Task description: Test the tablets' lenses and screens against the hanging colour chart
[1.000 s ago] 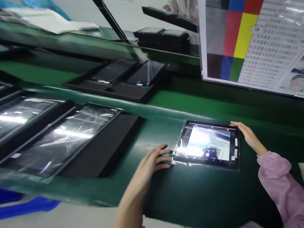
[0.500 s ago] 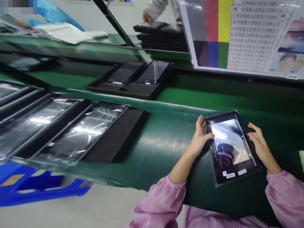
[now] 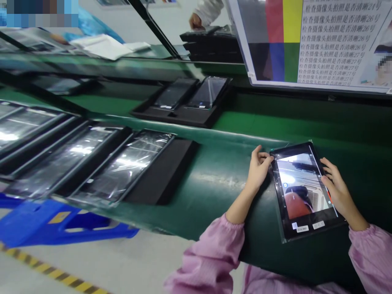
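A black tablet [image 3: 280,200] in clear film is tilted over the green bench, its lit screen showing a camera picture with a reddish shape. Two small white labels sit along its lower edge. My left hand [image 3: 259,167] is closed at the tablet's upper left edge, thumb and fingers pinching there. Beside the right edge is my right hand [image 3: 338,188], fingers apart and stretched out, with the thumb over the edge of the screen near a red mark. Whether its thumb presses the glass, I cannot tell. Pink cuffed sleeves cover both forearms.
Film-covered tablets [image 3: 122,167] lie in black trays [image 3: 171,175] at left. Behind the bench's raised lip, another black tray [image 3: 183,118] holds two tablets. A printed color chart [image 3: 275,41] stands at back right. Across the line, a co-worker's hand [image 3: 195,21] touches stacked trays [image 3: 211,47].
My left thumb has slid up off the screen toward the tablet's upper left edge. My right thumb has come over the right screen edge. The view has shifted, and the on-screen picture differs.
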### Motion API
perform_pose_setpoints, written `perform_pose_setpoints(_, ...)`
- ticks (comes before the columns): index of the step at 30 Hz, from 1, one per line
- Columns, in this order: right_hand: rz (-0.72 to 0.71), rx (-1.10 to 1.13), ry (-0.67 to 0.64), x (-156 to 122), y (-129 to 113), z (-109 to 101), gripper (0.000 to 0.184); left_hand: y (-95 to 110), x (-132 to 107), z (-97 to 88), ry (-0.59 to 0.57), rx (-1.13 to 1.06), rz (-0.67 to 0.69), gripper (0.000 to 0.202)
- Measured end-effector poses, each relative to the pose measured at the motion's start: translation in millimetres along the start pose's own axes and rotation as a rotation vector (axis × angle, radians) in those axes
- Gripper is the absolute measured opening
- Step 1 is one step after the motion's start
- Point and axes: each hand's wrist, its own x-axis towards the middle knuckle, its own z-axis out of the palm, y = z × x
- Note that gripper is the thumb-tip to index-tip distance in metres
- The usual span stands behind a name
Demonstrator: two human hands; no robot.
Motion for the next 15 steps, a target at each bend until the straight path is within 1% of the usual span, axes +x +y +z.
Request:
perform_pose_setpoints(2, 0.020, 0.014, 0.007, 0, 0, 1, 0.056, 2, 15, 5.3, 0.020, 0.046, 0.004, 0.081)
perform_pose_setpoints(4, 0.039, 0.028, 0.009, -2, 2, 2, 0.058, 3, 22, 9.5, 0.047, 0.086, 0.026, 0.077)
perform_pose_setpoints(7, 0.076, 0.034, 0.011, -6, 6, 3, 0.061, 4, 20, 12.2, 0.078, 0.113, 0.068, 0.071)
perform_pose_setpoints(11, 0.142, 0.056, 0.038, -8, 16, 1, 0.066, 6, 13, 10.9, 0.060, 0.050, 0.101, 0.058)
perform_pose_setpoints(12, 0.157, 0.073, 0.023, -7, 18, 0, 0.067, 7, 12, 9.9, 0.049, 0.020, 0.104, 0.057)
perform_pose_setpoints(15, 0.181, 0.157, 0.005, -6, 17, 2, 0.067, 12, 10, 6.1, -0.003, -0.087, 0.098, 0.062)
